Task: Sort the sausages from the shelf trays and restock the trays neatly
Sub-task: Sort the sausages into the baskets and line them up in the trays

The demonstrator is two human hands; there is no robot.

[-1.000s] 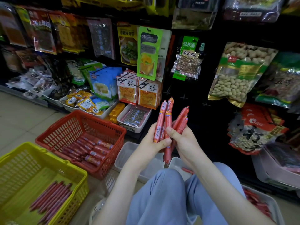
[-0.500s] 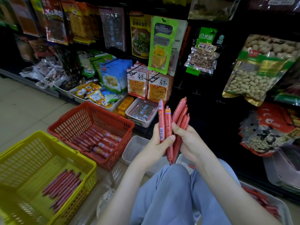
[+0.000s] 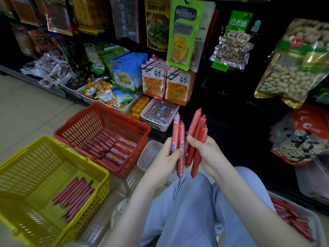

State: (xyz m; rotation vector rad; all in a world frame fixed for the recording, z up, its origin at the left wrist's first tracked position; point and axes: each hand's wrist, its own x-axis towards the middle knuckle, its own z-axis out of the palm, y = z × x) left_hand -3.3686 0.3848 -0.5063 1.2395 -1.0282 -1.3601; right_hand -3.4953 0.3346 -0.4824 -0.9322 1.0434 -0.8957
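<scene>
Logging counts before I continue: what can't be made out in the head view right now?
- Labelled sausages in the left hand: head view, fingers overlap them, count unsure.
- Tray at lower right: head view, cut off by the right forearm and frame edge.
- Thin sausages in the yellow basket: head view, print too small to read.
- Clear tray beside the red basket: head view, left hand hides part of it.
</scene>
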